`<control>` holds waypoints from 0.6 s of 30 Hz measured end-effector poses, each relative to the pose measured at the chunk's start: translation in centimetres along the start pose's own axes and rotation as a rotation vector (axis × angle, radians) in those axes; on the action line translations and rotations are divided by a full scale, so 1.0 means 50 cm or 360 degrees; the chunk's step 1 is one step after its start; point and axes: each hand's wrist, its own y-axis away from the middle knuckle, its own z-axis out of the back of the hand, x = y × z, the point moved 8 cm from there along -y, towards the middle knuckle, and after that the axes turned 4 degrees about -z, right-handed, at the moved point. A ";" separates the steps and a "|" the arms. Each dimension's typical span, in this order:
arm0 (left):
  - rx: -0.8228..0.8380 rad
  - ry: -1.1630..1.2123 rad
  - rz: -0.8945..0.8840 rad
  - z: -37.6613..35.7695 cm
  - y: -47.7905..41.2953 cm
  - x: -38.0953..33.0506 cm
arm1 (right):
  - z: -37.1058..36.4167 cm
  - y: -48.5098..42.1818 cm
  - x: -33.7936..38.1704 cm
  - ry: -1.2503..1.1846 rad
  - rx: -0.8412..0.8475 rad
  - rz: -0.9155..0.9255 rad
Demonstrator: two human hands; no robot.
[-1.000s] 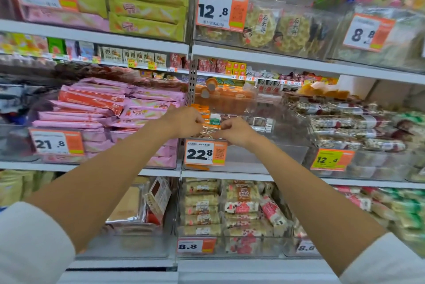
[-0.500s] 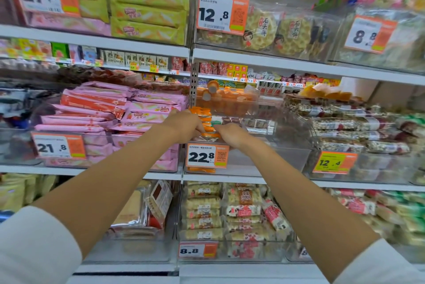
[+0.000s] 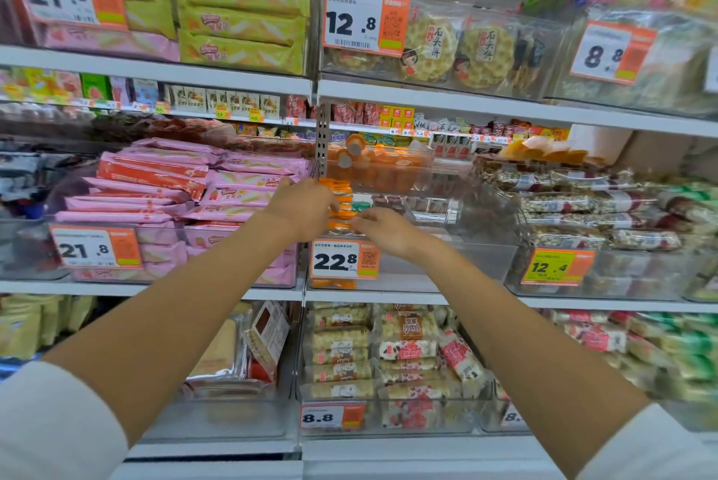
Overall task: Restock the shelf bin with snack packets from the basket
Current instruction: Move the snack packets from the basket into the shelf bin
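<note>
the orange snack packets (image 3: 341, 203) lie stacked flat at the left end of the clear shelf bin (image 3: 466, 262) in the middle of the frame, just above its price tag (image 3: 344, 260) and just right of the neighbouring pink packets (image 3: 155, 184); the basket is not in view; the left hand (image 3: 301, 209) curls round the left side of the stack with its fingers wrapped onto the packet ends, so it grips them; the right hand (image 3: 384, 230) reaches in from the right with its fingertips at the lowest packets, and whether it pinches one or only nudges it cannot be told, as the tips are blurred; the packets look small, light and film-wrapped, so probably slick, and likely to crush under a hard squeeze; such a pile would likely slide apart if held by one edge only; the safer hold seems to be across the short ends, one hand on each side, pressing gently inward and keeping the pile level against the bin wall.
</note>
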 end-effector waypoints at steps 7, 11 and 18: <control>-0.0486 0.1044 0.0020 0.044 0.062 -0.123 | 0.085 0.149 -0.066 -0.0420 -0.1159 0.0471; -0.0218 0.1486 0.0061 -0.032 0.072 -0.234 | 0.077 0.203 -0.165 -0.0420 -0.1130 0.0323; 0.0388 0.1799 0.0108 -0.251 0.102 -0.458 | 0.039 0.315 -0.397 -0.0426 -0.1012 -0.0170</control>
